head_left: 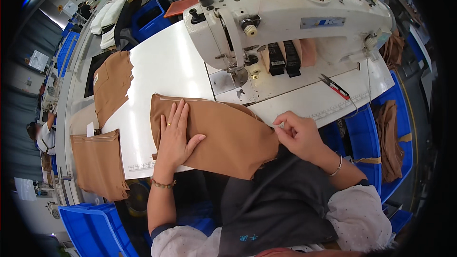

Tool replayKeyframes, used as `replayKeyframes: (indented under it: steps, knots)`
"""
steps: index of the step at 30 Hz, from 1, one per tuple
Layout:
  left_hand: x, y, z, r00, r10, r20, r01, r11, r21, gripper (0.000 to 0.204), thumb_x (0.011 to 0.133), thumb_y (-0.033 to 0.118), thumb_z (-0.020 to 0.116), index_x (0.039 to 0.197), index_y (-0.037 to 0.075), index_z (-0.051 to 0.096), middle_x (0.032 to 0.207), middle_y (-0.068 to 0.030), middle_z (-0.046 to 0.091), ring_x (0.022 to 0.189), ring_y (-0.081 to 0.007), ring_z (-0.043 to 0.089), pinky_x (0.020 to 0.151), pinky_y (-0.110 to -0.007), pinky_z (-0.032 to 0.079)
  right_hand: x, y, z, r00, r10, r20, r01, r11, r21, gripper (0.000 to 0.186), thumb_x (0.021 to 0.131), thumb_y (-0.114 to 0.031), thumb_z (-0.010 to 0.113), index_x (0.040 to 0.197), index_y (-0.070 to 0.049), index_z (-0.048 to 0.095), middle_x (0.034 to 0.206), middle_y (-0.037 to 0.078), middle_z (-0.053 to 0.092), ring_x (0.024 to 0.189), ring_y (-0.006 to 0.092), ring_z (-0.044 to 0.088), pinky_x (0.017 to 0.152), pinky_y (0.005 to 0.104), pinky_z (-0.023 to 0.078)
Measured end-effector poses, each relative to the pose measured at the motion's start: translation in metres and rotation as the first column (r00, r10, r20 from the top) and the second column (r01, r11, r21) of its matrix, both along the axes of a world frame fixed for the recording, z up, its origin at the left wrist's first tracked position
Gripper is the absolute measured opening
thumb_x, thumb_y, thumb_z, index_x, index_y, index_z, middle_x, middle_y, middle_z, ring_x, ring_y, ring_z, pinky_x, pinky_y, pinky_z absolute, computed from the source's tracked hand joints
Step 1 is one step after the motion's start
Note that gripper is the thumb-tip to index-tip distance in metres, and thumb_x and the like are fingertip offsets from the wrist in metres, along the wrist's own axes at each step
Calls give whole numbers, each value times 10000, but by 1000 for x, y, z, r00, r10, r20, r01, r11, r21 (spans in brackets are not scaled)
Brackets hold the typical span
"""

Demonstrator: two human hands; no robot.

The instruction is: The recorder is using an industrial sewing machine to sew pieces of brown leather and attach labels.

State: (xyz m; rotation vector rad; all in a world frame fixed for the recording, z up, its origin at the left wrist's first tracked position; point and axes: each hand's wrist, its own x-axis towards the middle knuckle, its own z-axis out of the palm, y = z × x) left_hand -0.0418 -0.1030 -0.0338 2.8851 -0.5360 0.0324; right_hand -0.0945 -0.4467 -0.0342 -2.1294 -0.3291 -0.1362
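Note:
A brown fabric piece [223,135] with pale stitching or chalk lines along its far edge lies on the white sewing table [162,52] and hangs over the front edge. My left hand [175,135] rests flat on its left part, fingers stretched out and thumb apart. At the right end of the piece, my right hand [300,135] is closed in a pinch at the fabric's edge; the fingertips partly hide what lies between them. Beyond the fabric stands a white sewing machine [290,19], its needle area [239,74] apart from the cloth.
Red-handled thread snips [335,87] lie right of the machine. Black label bundles [283,59] sit under its arm. Brown fabric stacks [113,83] and cut pieces [97,164] are at left. Blue bins [93,228] stand at lower left and right, the right bin [366,135] holding brown cloth.

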Motion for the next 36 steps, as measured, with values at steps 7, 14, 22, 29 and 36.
replayKeyframes:
  steps: [7, 14, 22, 29, 36]
  knots:
    - [2, -4, 5, 990, -123, 73, 126, 992, -32, 1051, 849, 722, 577, 1576, 25, 275, 1627, -151, 322, 1510, -379, 266, 1197, -619, 165, 59, 8, 45, 876, 399, -269, -310, 896, 319, 244, 970, -257, 653, 1054, -29, 630, 824, 61, 642, 617, 106, 550, 593, 279, 447]
    - [2, -4, 1, 985, -89, 149, 81, 995, 57, 1020, 847, 748, 543, 1554, 43, 335, 1596, -141, 379, 1483, -373, 319, 1182, -638, 139, 94, -3, 52, 762, 492, -421, -551, 834, -22, 457, 1030, -464, 516, 1082, -23, 625, 862, 73, 674, 750, 157, 600, 692, 327, 481]
    - [0, -8, 1, 957, 11, 291, -38, 995, 89, 952, 868, 722, 551, 1545, 77, 370, 1589, -116, 397, 1495, -328, 313, 1197, -625, 92, 79, -46, 34, 998, -28, -52, 46, 919, 391, 290, 1019, -290, 608, 944, -12, 639, 670, -6, 602, 589, 29, 442, 557, 209, 389]
    - [-21, -13, 19, 929, 88, 359, -136, 984, 112, 527, 976, 347, 617, 1445, 124, 526, 1538, -76, 481, 1486, -313, 348, 1206, -613, 95, 29, 15, 34, 924, 84, 373, -42, 992, -121, 293, 861, -254, 741, 1067, -60, 664, 1160, 142, 657, 1042, 290, 651, 857, 398, 528]
    - [-7, 22, 8, 968, 252, 14, -253, 964, 77, 748, 959, 577, 547, 1556, 152, 394, 1641, -87, 323, 1532, -317, 235, 1190, -637, 156, 8, 58, -9, 870, 464, 168, -250, 708, -660, 945, 795, -651, 692, 1542, -147, 404, 1608, 197, 314, 1491, 414, 260, 1143, 680, 229]
